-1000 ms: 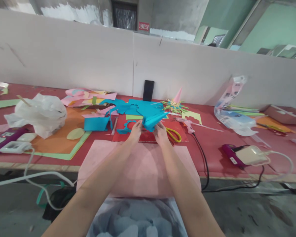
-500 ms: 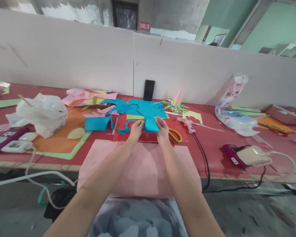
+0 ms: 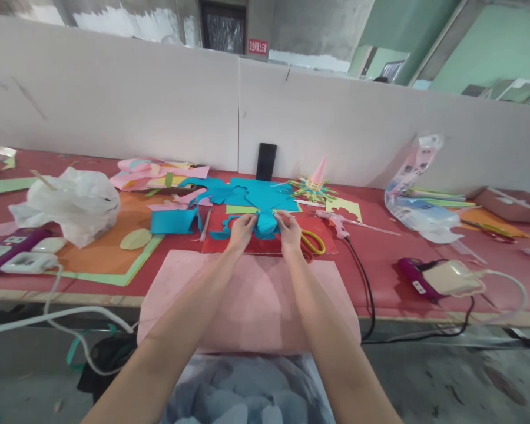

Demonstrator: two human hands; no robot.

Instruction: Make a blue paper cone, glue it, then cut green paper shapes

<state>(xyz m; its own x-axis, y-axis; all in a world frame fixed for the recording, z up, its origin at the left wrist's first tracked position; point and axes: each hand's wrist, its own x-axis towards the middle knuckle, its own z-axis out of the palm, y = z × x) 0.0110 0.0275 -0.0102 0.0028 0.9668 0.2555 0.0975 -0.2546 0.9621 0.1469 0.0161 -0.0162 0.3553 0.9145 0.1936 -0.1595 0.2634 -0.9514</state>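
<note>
Between my two hands is a piece of blue paper (image 3: 266, 222), curled into a rounded shape. My left hand (image 3: 244, 231) pinches its left side, and my right hand (image 3: 289, 229) pinches its right side. Beneath lies a red board (image 3: 324, 234), with a scalloped blue paper cutout (image 3: 221, 234) left of my left hand. Flat blue paper sheets (image 3: 265, 191) spread just beyond the hands. Yellow-handled scissors (image 3: 314, 241) rest beside my right hand, their blades not visible.
A pink glue gun (image 3: 337, 222) with a black cord lies to the right. Behind it stands a pink paper cone (image 3: 319, 172) on a woven base. A black phone (image 3: 266, 162) leans on the white partition. At left are a crumpled plastic bag (image 3: 73, 200) and a purple power strip (image 3: 17, 248).
The blue paper between my hands was a flatter, pointed flap; now it is bent into a curl. Both hands have stayed in nearly the same place.
</note>
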